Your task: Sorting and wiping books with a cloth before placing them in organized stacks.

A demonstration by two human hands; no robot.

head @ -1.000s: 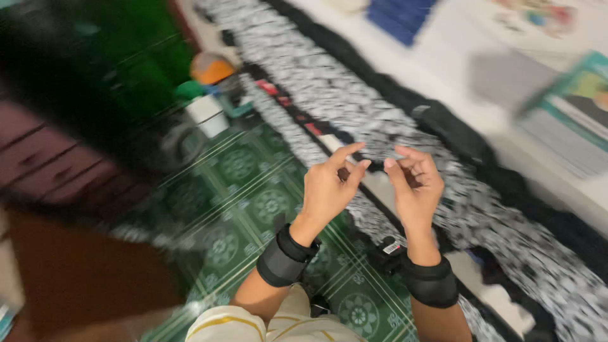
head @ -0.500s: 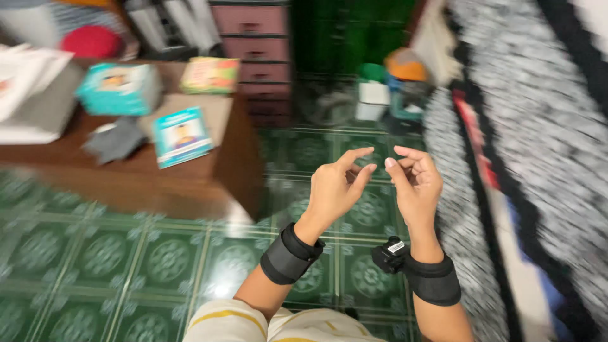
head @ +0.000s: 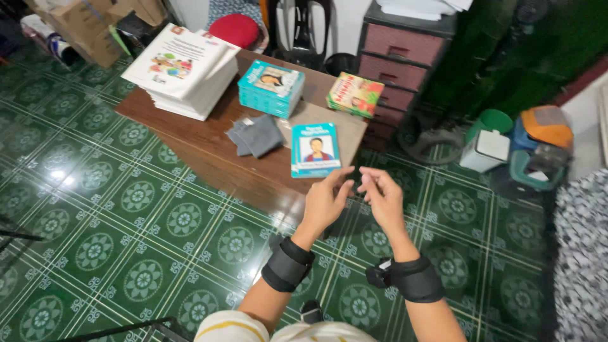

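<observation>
Left hand point(head: 324, 204) and right hand point(head: 382, 201) raised just below table point(head: 209, 149), fingers loosely curled, holding nothing visible, teal book point(head: 315, 149) on table edge nearest fingertips.

A green ceramic tiled floor point(head: 126, 209) patterned with pale rosettes is seen beneath a glossy brown wooden table point(head: 209, 149), on which teal-covered paperback books point(head: 315, 149) are laid.
</observation>
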